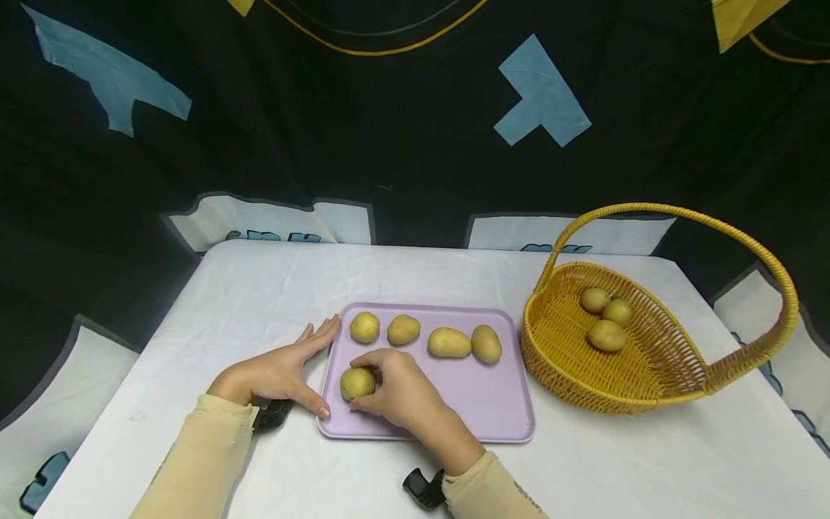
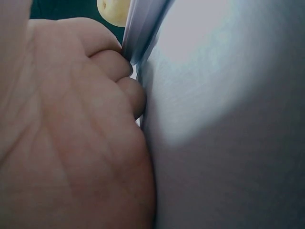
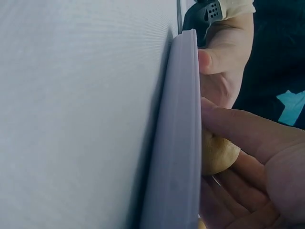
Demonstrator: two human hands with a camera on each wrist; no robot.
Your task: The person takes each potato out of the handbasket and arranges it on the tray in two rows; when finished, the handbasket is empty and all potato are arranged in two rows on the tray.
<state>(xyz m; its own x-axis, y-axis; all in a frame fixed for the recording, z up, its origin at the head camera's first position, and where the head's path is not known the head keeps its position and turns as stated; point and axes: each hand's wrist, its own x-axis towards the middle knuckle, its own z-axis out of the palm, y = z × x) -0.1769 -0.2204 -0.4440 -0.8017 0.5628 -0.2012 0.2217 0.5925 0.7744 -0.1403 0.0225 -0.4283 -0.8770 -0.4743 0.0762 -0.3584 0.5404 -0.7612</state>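
My right hand [image 1: 405, 389] grips a round potato [image 1: 357, 383] at the front left of the lilac tray [image 1: 480, 411]; thumb and fingers curve about its right side. The right wrist view shows the same potato [image 3: 219, 152] just past the tray's rim [image 3: 178, 133], between thumb and fingers. Along the tray's left edge, my left hand [image 1: 285, 367] rests with fingers extended and thumb spread, holding nothing. Behind the gripped potato, a row on the tray has two roundish potatoes, a long potato [image 1: 449, 342] and an upright oval potato [image 1: 486, 344].
A yellow wicker basket [image 1: 545, 367] with a tall arched handle [image 1: 674, 209] stands right of the tray, close to its edge. Several potatoes, at most three, lie inside, one being an oval potato [image 1: 607, 336]. White cloth [image 1: 259, 288] covers the table, and a dark patterned curtain hangs behind.
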